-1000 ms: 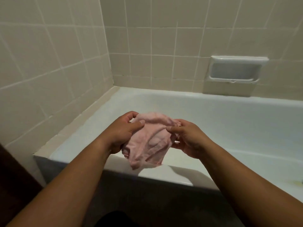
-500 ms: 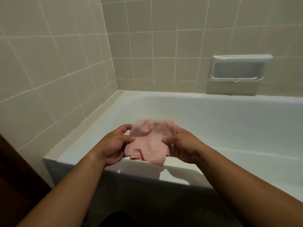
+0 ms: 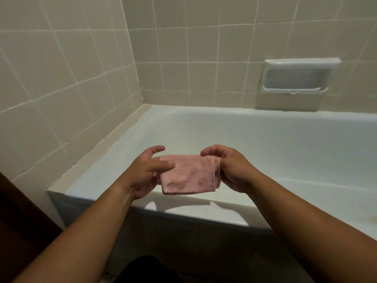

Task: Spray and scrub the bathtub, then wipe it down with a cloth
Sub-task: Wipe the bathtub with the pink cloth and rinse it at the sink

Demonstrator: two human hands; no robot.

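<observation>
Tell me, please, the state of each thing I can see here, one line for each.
pink cloth: folded into a pad, held up in the air.
left hand: pinches the cloth's left edge, thumb on top.
right hand: grips the cloth's right edge, fingers curled.
bathtub: white, yellowish stain at far right.
soap dish: set in the tiled wall.

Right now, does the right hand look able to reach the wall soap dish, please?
Probably, with a lean: only the open bathtub lies between the right hand and the soap dish, though that hand pinches the pink cloth.
</observation>
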